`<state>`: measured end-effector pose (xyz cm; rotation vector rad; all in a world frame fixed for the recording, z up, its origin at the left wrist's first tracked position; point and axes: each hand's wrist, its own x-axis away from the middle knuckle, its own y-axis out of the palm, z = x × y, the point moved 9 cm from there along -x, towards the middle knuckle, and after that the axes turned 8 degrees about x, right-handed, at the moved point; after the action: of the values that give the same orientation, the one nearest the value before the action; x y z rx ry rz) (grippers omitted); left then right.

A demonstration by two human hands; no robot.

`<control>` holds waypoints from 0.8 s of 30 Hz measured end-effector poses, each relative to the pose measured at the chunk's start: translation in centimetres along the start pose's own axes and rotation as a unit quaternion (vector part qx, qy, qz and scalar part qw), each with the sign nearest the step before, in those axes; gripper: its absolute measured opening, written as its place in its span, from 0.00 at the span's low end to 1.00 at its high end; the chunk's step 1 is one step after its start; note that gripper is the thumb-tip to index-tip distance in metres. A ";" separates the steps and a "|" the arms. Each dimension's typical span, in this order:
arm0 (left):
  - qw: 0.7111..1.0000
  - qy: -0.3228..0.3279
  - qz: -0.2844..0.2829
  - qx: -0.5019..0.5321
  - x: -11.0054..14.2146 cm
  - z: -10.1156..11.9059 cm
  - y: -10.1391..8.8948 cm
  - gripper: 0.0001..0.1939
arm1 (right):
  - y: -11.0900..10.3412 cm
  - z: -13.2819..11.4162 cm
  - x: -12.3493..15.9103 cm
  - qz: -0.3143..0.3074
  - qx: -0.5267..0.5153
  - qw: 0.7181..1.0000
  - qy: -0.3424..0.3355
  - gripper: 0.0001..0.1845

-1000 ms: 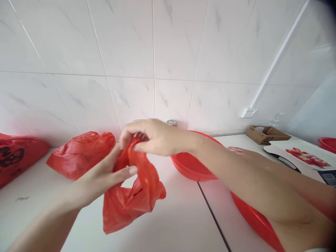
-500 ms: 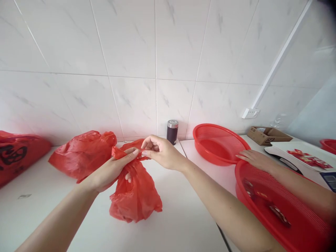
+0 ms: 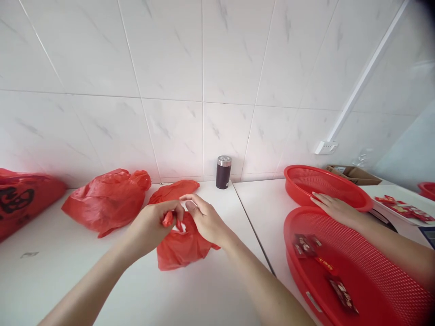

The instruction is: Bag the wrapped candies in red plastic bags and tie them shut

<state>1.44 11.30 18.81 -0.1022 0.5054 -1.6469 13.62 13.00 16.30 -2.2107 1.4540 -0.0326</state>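
A filled red plastic bag (image 3: 183, 251) rests on the white tabletop in front of me. My left hand (image 3: 156, 226) is closed round the twisted top of the bag, and a red end sticks out of its fist. Bent at the knuckles, my right hand (image 3: 205, 219) is at the bag's neck with thumb and fingers close together. The fingertips are partly hidden, but they appear to grip the plastic. Just behind my hands a flat piece of red plastic bag (image 3: 175, 189) lies on the table.
Full red bags (image 3: 105, 199) stand at the left by the tiled wall. A dark flask (image 3: 223, 173) is behind my hands. Right are two red baskets, the nearer (image 3: 292, 267) holding wrapped packets (image 3: 341, 292); a co-worker's hand (image 3: 335, 209) touches the farther. Beyond sits a tray (image 3: 380, 190) of packets.
My left hand has turned over and closed round the bag's top. The bag has shifted slightly right. Beside me, the farther basket has moved right with the co-worker's hand, the nearer one left.
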 end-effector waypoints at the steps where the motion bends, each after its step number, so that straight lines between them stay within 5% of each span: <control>1: 0.998 0.036 0.043 -0.036 0.0 0.2 -0.4 0.06 | 0.2 0.5 0.1 0.009 -0.021 1.000 0.003 0.19; 4: 0.970 0.151 0.087 -0.167 0.6 1.1 0.2 0.13 | 1.6 1.2 0.6 -0.036 -0.122 0.992 0.004 0.19; 7: 0.961 0.202 0.064 -0.180 1.2 0.9 1.0 0.18 | 2.8 1.2 1.2 -0.098 -0.203 0.974 0.005 0.22; 11: 0.962 0.201 0.049 -0.178 2.1 0.3 0.8 0.24 | 3.1 1.3 1.6 -0.109 -0.199 0.974 0.010 0.24; 17: 0.975 0.172 0.032 -0.139 2.8 0.4 0.2 0.25 | 2.8 0.8 1.9 -0.099 -0.025 0.994 -0.048 0.21; 21: 0.981 0.150 0.020 -0.120 2.9 0.4 0.1 0.26 | 1.7 0.2 1.9 -0.024 0.010 0.996 -0.088 0.09; 24: 0.983 0.145 0.023 -0.109 3.1 0.5 0.0 0.26 | 1.3 -0.2 1.9 0.011 -0.032 0.994 -0.102 0.17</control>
<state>1.21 8.19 18.58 -0.0117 0.9043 -1.5639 13.33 10.85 15.44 -2.1763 1.3821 0.2437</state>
